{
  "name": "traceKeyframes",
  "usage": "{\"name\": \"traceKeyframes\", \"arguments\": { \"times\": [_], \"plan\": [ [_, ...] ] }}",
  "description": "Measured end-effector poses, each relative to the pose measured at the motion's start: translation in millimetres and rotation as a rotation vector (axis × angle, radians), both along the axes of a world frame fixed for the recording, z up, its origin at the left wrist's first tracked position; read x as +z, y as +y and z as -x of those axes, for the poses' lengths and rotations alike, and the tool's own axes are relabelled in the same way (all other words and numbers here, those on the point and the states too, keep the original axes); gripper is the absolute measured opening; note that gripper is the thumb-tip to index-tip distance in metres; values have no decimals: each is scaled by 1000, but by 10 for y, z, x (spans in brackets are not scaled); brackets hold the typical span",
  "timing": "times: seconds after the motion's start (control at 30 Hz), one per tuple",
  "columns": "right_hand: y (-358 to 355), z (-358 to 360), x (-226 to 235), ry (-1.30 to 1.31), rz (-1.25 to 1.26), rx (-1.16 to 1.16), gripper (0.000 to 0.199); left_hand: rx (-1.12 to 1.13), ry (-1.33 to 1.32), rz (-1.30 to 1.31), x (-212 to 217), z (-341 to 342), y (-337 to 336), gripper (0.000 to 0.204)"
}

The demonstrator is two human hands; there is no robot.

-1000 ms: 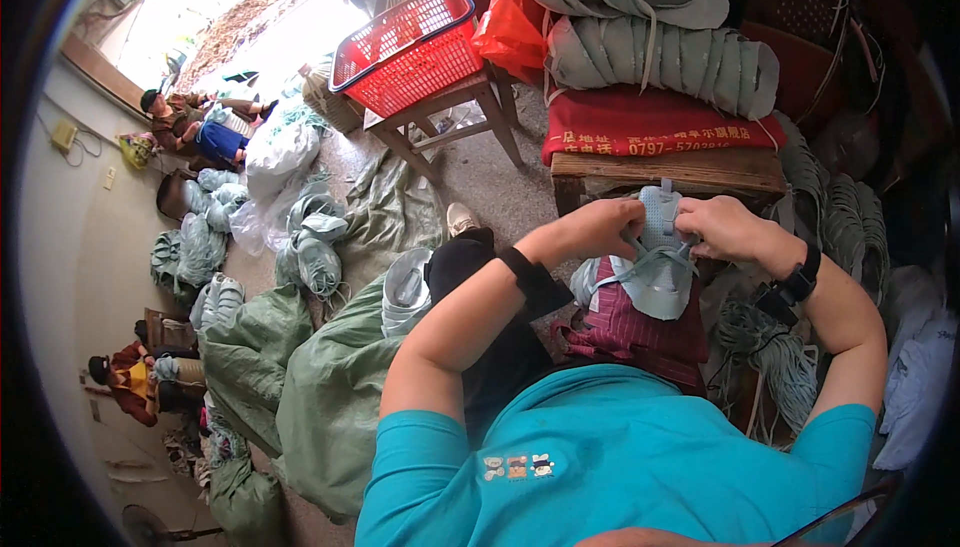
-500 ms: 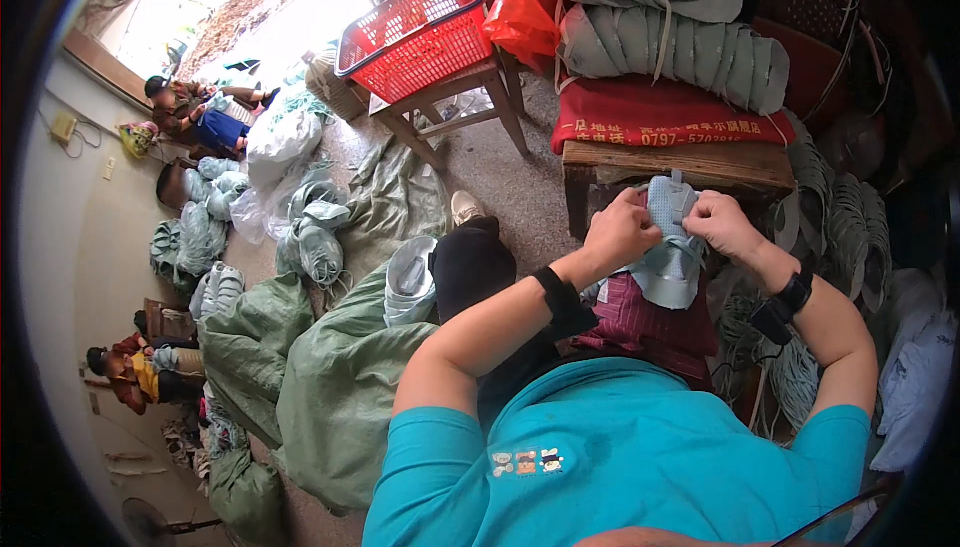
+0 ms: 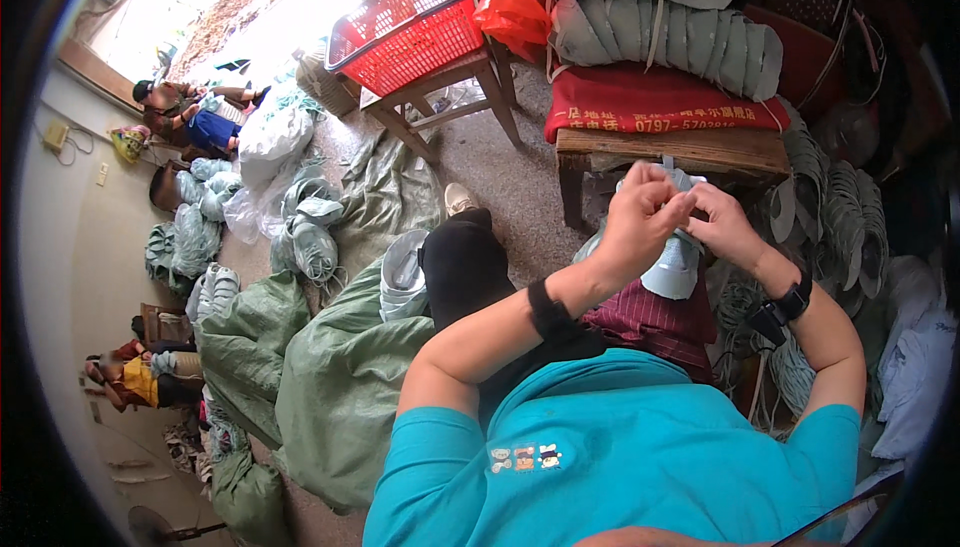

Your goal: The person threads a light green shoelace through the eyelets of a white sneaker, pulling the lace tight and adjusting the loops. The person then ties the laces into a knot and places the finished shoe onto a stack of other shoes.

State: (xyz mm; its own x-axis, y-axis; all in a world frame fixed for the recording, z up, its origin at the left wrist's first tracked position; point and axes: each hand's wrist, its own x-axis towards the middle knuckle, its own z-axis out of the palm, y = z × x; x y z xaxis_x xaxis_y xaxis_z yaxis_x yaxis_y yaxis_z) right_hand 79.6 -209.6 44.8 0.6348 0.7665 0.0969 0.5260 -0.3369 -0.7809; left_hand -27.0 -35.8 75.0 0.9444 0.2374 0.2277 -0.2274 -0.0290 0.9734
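Grip: left hand (image 3: 648, 215), right hand (image 3: 730, 229) close above shoe (image 3: 672, 277), pinched or loose, can't tell; maroon cloth (image 3: 650, 322) near bench (image 3: 605, 146) edge apparently props it, freeing both.

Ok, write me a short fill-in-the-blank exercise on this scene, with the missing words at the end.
1. At the pale shoe upper, the ____ hand is nearer the basket.
2. The wooden stool bears a basket coloured ____.
3. The large sack beside the dark trouser leg is ____.

Missing words: left; red; green.
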Motion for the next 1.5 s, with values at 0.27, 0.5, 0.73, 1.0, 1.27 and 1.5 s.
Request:
{"name": "traceKeyframes", "arguments": {
  "times": [0.27,0.5,0.73,1.0,1.27,1.5],
  "plan": [
    [326,166,842,194,-379,234,3,164,-283,-150,392,-241,370,18],
    [392,510,1246,521,-454,328,7,-471,213,265,-2,-337,514,27],
    [354,174,1785,530,-931,302,14,-550,263,112,199,-304,409,26],
    [-1167,-1620,800,597,-1185,-548,9,234,164,905,-725,-211,2095,10],
    [-2847,-2214,71,398,-1303,-1061,38,388,181,1025,-725,242,2532,15],
    [-3480,-2016,20,-68,-1025,-1395,25,434,128,1014,-813,471,3138,12]
  ]
}}
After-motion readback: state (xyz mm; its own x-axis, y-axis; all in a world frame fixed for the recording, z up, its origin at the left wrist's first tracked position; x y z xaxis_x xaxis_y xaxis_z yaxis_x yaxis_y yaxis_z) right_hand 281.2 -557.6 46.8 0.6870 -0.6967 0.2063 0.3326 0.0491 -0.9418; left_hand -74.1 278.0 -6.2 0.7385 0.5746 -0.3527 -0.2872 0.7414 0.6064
